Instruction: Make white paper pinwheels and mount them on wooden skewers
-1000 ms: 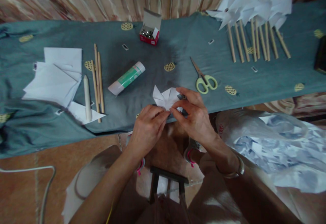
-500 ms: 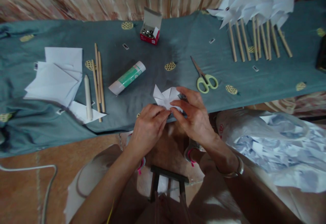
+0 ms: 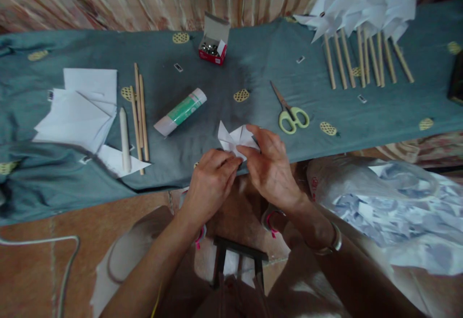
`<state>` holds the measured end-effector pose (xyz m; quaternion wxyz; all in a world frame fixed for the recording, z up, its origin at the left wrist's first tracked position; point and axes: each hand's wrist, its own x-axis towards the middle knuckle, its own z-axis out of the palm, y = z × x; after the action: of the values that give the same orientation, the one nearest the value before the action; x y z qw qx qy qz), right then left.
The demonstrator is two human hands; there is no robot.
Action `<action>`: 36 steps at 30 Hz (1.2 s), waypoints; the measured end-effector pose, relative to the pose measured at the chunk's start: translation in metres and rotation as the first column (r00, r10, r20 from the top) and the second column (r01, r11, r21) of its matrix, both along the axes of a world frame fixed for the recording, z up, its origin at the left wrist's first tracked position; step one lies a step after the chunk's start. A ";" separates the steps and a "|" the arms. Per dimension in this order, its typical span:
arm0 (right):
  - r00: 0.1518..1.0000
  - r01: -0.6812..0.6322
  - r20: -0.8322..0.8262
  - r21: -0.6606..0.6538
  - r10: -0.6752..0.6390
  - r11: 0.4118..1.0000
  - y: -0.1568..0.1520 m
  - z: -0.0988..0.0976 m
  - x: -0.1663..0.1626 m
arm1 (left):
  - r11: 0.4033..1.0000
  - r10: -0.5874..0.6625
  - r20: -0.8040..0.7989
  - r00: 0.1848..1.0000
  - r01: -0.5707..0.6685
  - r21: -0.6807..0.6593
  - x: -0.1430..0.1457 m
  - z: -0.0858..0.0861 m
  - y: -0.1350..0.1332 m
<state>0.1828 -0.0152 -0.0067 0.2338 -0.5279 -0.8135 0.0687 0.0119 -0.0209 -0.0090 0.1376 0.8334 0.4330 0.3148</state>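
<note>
Between my hands, at the table's near edge, is a white paper pinwheel (image 3: 231, 139) with its points folded toward the middle. My left hand (image 3: 213, 173) pinches its lower left edge, fingers closed. My right hand (image 3: 271, 166) grips the right side, with fingertips pressed on the paper near the centre. Beyond them lie a glue stick (image 3: 182, 110) with a green label and green-handled scissors (image 3: 293, 116). An open red box (image 3: 213, 50) of small shiny metal pins or tacks stands farther back.
White paper squares (image 3: 77, 115) are stacked at left, beside wooden sticks (image 3: 141, 111) and a pale pointed stick (image 3: 125, 139). Several pinwheels on sticks (image 3: 365, 12) lie at back right. A plastic bag (image 3: 390, 207) of paper scraps sits at lower right.
My right hand's fingers have shifted left and drawn closer together on the pinwheel, the thumb tucking lower. My left hand stays almost where it was.
</note>
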 end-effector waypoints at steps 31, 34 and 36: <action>0.998 -0.029 -0.049 -0.047 0.027 0.998 -0.002 -0.006 -0.003 | 0.979 0.197 0.099 0.975 -0.190 -0.073 -0.026 0.009 0.010; 0.997 -0.063 -0.044 -0.035 0.061 0.997 -0.001 -0.001 -0.002 | 0.961 0.249 0.139 0.959 -0.226 -0.161 -0.030 0.008 0.015; 0.996 -0.069 -0.050 -0.019 0.068 0.997 0.000 0.000 -0.002 | 0.949 0.273 0.165 0.948 -0.238 -0.205 -0.031 0.007 0.018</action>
<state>0.1810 -0.0153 -0.0066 0.2460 -0.5003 -0.8244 0.0980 -0.0188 -0.0029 -0.0017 0.2123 0.7197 0.5493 0.3678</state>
